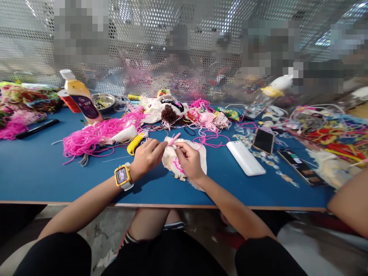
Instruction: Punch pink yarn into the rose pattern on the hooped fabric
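Our right hand (188, 159) fingers pinch the pink hook (174, 140), pointing up-left; our left hand (146, 155) fingers pinch the cloth (198, 151) beside it.

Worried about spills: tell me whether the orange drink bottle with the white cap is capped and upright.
Capped, standing but leaning: the orange drink bottle has its white cap on and tilts left on the blue table.

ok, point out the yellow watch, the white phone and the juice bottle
yellow watch (123, 176): head view, on its screen face.
white phone (245, 158): head view, middle of its back.
juice bottle (82, 97): head view, on the label area of its body.
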A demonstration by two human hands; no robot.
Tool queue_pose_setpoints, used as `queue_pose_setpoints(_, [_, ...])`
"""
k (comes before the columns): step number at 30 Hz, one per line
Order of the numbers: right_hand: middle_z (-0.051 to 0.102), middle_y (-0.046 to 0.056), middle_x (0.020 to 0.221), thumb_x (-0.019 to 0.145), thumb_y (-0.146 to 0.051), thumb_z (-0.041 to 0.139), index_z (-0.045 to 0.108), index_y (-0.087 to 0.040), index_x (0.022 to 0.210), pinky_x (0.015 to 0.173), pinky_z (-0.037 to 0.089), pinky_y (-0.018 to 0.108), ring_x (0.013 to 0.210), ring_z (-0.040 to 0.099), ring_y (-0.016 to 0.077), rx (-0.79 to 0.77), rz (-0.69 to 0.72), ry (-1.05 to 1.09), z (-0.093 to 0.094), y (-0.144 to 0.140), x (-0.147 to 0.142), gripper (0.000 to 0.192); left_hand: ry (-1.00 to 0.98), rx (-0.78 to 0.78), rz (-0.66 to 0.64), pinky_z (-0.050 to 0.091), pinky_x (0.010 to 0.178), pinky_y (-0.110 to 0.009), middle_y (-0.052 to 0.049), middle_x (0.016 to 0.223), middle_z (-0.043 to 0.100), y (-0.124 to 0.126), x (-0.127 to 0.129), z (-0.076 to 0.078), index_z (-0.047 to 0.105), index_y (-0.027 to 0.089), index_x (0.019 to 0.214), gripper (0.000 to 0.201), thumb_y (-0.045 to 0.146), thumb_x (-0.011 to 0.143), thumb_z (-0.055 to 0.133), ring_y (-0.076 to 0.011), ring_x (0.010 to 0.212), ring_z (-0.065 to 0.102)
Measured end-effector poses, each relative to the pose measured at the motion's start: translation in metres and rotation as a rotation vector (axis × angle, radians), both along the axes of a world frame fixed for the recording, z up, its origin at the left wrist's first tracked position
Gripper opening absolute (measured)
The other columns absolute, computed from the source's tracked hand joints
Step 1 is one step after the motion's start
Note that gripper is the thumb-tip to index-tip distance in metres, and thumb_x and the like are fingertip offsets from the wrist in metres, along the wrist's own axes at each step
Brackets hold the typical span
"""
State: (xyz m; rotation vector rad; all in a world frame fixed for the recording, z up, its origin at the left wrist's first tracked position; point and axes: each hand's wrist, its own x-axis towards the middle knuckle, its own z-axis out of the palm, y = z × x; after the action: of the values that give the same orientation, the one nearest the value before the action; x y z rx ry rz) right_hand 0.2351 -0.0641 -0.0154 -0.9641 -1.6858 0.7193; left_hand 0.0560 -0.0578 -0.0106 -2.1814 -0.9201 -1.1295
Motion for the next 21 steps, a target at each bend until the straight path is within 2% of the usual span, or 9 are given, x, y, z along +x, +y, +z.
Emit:
queue_pose_setpoints(6, [0.051, -0.002, 0.060, 0.093, -0.035, 0.054, 0.064, -0.016, 0.093, 0.047, 0.029, 0.023, 0.050, 0.038, 0.0079, -0.031, 0.044, 0.038, 0.002, 0.002, 0.001, 0.022, -0.222, -0.273, -0.129, 0.038, 0.057, -0.023, -0.001, 0.070, 0.055, -0.005, 0.004, 0.003, 0.062, 0.014, 0.090, 0.009, 0.014, 0.093, 0.053, -0.0112, 0.061, 0.048])
queue_pose_setpoints(9, [0.050, -0.002, 0.058, 0.092, -0.036, 0.055, 0.064, -0.016, 0.090, 0.046, 0.028, 0.023, 0.049, 0.037, 0.0080, -0.050, 0.061, 0.071, 0.004, 0.001, 0.002, 0.022, -0.318, -0.320, -0.166, 0.036, 0.054, -0.021, 0.001, 0.069, 0.054, -0.008, 0.006, 0.006, 0.061, 0.015, 0.089, 0.006, 0.012, 0.091, 0.056, -0.0087, 0.056, 0.046])
queue_pose_setpoints(12, [0.051, -0.002, 0.058, 0.091, -0.036, 0.056, 0.064, -0.016, 0.087, 0.047, 0.029, 0.023, 0.049, 0.038, 0.0080, -0.049, 0.066, 0.086, 0.008, -0.001, 0.002, 0.022, -0.278, -0.213, -0.158, 0.036, 0.053, -0.022, 0.001, 0.066, 0.052, -0.008, 0.004, 0.006, 0.062, 0.014, 0.090, 0.007, 0.010, 0.089, 0.057, -0.0094, 0.056, 0.045])
queue_pose_setpoints(17, [0.050, -0.003, 0.057, 0.090, -0.033, 0.057, 0.064, -0.016, 0.086, 0.047, 0.030, 0.022, 0.049, 0.038, 0.0074, -0.040, 0.094, 0.089, 0.014, -0.005, 0.004, 0.019, 0.034, 0.096, -0.068, 0.036, 0.055, -0.027, -0.001, 0.065, 0.051, -0.004, -0.008, 0.009, 0.062, 0.012, 0.100, 0.014, 0.008, 0.087, 0.057, -0.0139, 0.060, 0.046])
queue_pose_setpoints(21, [0.051, -0.004, 0.058, 0.090, -0.028, 0.058, 0.064, -0.016, 0.084, 0.047, 0.030, 0.022, 0.048, 0.037, 0.0066, -0.050, 0.127, 0.108, 0.017, -0.006, 0.004, 0.015, 0.173, 0.207, -0.028, 0.036, 0.054, -0.029, -0.001, 0.064, 0.050, -0.002, -0.017, 0.012, 0.061, 0.012, 0.107, 0.020, 0.008, 0.087, 0.056, -0.0148, 0.059, 0.046])
